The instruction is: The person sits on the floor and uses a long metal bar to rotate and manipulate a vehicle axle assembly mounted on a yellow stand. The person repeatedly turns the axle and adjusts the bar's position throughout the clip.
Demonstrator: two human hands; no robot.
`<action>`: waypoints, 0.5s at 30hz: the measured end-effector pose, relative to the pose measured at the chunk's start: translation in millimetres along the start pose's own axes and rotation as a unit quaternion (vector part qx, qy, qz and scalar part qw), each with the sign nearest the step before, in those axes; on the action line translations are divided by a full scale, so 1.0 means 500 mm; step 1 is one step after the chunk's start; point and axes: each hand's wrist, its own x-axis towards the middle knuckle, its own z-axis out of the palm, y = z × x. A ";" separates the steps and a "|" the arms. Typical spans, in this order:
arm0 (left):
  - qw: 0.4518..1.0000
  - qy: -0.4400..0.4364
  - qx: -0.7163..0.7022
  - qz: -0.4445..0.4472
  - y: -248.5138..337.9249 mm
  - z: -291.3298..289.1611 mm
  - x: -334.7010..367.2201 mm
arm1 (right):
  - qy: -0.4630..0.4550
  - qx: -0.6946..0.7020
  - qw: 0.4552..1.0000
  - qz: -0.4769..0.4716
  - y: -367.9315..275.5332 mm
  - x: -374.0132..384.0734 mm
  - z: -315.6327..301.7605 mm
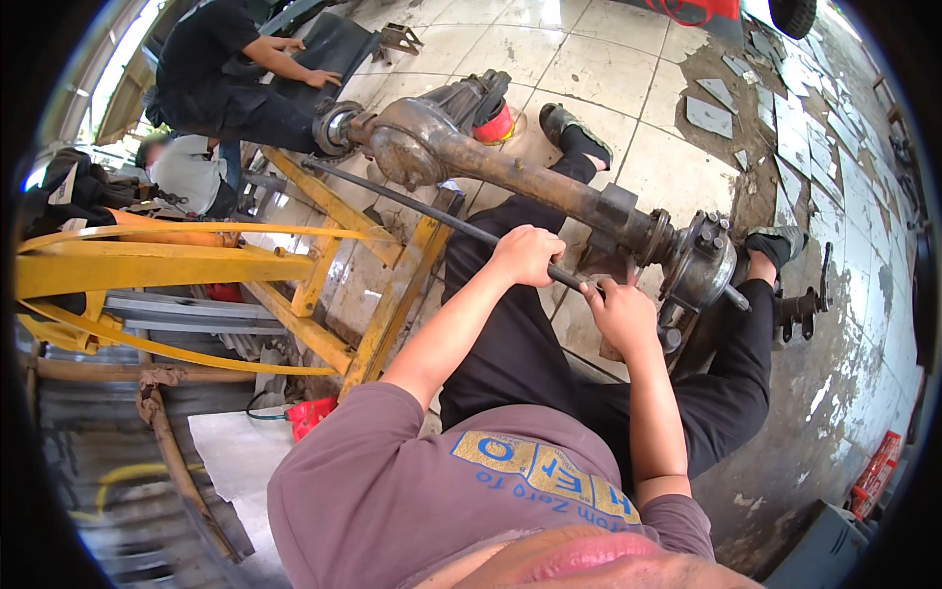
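Observation:
A long dark metal rod (417, 204) slants from the far left toward my lap, alongside a rusty vehicle axle housing (530, 180). Wrapped around the rod near its close end is my left hand (528, 255). My right hand (625, 316) grips the same rod at its tip, thumb along the top. The axle housing lies just beyond both hands, its round bulge (407, 142) at the left and a heavy steel knuckle (702, 257) at the right. The underside of each grip is hidden.
My legs straddle the axle's right part. A yellow steel frame (167, 270) stands at the left. Beyond it a co-worker (211, 69) in black handles a dark curved panel (329, 54). A red tin (494, 125) sits behind the axle; broken tiles (708, 116) lie at the far right.

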 end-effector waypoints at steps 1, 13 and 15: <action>1.000 0.000 0.000 -0.001 -0.001 0.001 -0.004 | 0.001 0.007 1.000 -0.006 -0.008 -0.005 -0.015; 1.000 -0.006 0.003 0.006 -0.004 -0.003 0.001 | -0.039 -0.003 0.999 0.015 0.033 0.015 0.032; 1.000 -0.001 0.002 -0.002 -0.007 0.003 -0.006 | -0.039 -0.007 0.999 0.009 0.019 0.014 0.021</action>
